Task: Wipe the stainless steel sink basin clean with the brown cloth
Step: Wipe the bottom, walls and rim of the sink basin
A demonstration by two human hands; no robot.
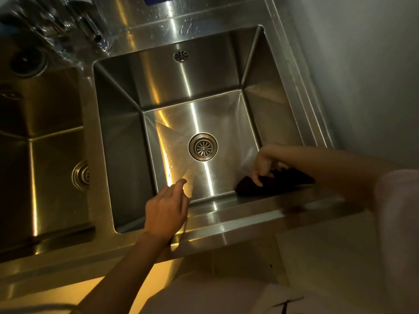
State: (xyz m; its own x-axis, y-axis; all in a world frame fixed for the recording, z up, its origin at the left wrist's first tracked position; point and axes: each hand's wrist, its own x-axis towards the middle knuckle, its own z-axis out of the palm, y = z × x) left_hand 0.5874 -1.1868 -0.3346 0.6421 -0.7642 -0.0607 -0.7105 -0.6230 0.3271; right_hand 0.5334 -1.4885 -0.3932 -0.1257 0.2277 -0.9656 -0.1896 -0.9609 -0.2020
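The stainless steel sink basin [127,137] fills the middle of the view, with a round drain [203,146] in its floor and an overflow hole [180,55] on the back wall. The brown cloth [278,183] lies bunched in the basin's near right corner. My right hand [264,163] reaches down into that corner and grips the cloth from above. My left hand [166,208] hovers over the basin's near edge, fingers loosely curled and apart, holding nothing.
A second basin [45,155] with its own drain lies to the left. A faucet [90,26] stands at the back left on the wet deck. A grey wall [362,64] runs along the right. The steel front ledge [226,227] runs below my hands.
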